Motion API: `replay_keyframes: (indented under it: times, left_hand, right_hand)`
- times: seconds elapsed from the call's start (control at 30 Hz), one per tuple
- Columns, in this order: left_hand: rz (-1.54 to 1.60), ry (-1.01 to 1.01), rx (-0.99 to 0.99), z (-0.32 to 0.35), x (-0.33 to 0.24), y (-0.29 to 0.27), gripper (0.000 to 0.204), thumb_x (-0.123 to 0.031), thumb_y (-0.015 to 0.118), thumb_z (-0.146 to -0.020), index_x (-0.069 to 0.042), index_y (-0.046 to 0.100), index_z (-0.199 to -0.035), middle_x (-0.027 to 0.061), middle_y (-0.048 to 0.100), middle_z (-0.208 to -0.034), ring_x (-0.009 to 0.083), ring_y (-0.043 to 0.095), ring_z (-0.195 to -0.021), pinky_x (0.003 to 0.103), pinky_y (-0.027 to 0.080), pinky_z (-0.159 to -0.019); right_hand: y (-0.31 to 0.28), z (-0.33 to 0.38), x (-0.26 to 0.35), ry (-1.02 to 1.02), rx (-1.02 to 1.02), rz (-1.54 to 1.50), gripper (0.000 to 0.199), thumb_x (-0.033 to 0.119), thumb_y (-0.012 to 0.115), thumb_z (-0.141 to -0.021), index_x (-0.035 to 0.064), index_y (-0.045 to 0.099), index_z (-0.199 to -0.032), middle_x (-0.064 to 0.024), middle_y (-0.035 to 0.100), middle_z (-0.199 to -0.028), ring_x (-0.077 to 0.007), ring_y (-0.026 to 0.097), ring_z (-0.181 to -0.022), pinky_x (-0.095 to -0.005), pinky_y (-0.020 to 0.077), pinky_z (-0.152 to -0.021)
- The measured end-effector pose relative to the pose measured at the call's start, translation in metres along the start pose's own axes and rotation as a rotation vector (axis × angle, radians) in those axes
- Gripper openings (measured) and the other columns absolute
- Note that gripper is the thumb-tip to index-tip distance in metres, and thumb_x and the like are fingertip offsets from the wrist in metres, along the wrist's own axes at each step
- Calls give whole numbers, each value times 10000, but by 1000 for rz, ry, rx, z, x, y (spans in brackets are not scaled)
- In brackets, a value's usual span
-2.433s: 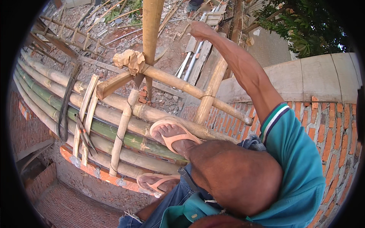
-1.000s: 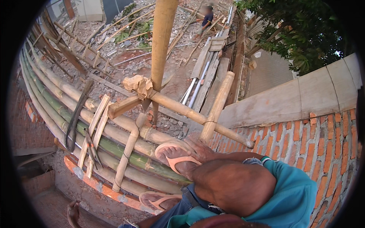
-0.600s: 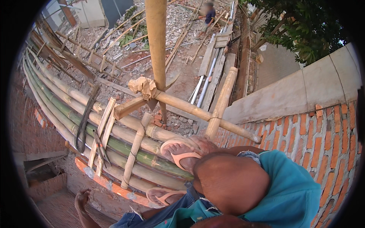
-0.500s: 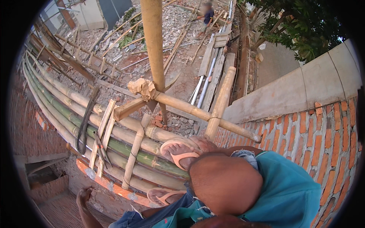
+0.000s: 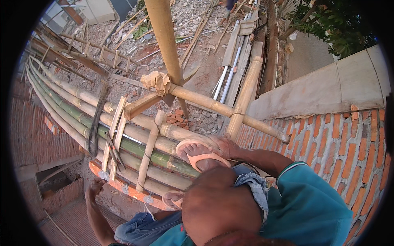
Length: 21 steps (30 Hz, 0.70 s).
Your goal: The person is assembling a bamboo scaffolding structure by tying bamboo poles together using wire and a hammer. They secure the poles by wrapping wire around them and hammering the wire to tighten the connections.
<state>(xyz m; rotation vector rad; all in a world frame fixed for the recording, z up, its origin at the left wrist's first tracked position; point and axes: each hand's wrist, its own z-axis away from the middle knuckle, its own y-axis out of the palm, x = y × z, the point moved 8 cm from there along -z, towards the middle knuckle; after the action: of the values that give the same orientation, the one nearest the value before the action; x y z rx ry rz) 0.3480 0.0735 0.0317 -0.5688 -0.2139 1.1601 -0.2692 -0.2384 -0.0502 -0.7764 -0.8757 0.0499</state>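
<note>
My left hand (image 5: 95, 186) hangs beside the orange-edged brick wall top (image 5: 123, 187), fingers curled. Whatever they may hold is too small to make out. My right hand (image 5: 225, 146) is bent around the outer bamboo pole (image 5: 176, 133), close to my sandal (image 5: 201, 158) and the foot of a short bamboo post (image 5: 242, 104); its fingertips are partly hidden. Several bamboo poles lie side by side under my feet, a green pole (image 5: 137, 151) among them. Pincers (image 5: 114, 153) with dark handles rest on wooden slats (image 5: 117, 135), beside a bundle of dark tie wire (image 5: 97, 119).
A thick upright bamboo (image 5: 164, 41) stands ahead, with crumpled brown paper (image 5: 156, 82) at its joint with a bamboo rail (image 5: 205, 102). Far below lie rubble (image 5: 180, 24) and loose bricks (image 5: 177, 118). At right rises a brick wall (image 5: 328, 147). Another person (image 5: 230, 6) stands at the top.
My knee has shifted left and down, showing more of my right arm. My left hand has risen slightly toward the wall top. The other person has moved mostly out of view at the top.
</note>
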Motion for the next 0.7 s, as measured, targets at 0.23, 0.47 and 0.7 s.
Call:
replay_keyframes:
  times: [0.23, 0.47, 0.7]
  left_hand:
    - [-4, -23, 5, 5, -12, 2, 289, -255, 597, -1016, -55, 745, -1162, 7, 561, -583, 84, 489, -472, 280, 350, -426]
    - [-8, -12, 31, -2, -17, 0, 299, -277, 605, -1012, -69, 742, -1177, 0, 565, -577, 82, 462, -447, 283, 356, -422]
    - [-37, -15, 44, -5, -27, 2, 262, -272, 580, -1047, -93, 740, -1152, -11, 578, -570, 79, 478, -444, 277, 344, -432]
  right_hand:
    - [6, 1, -8, 18, 3, -4, 748, 608, 485, -987, 42, 426, -1472, -237, 564, -1420, -414, 543, -1309, -627, 240, -1138]
    - [8, 0, -10, 47, 62, 9, 776, 603, 443, -1013, 49, 356, -1550, -265, 530, -1455, -414, 504, -1357, -592, 207, -1185]
    - [5, 0, -5, 86, 116, -24, 807, 626, 443, -1004, 35, 360, -1548, -241, 504, -1501, -401, 482, -1389, -639, 158, -1208]
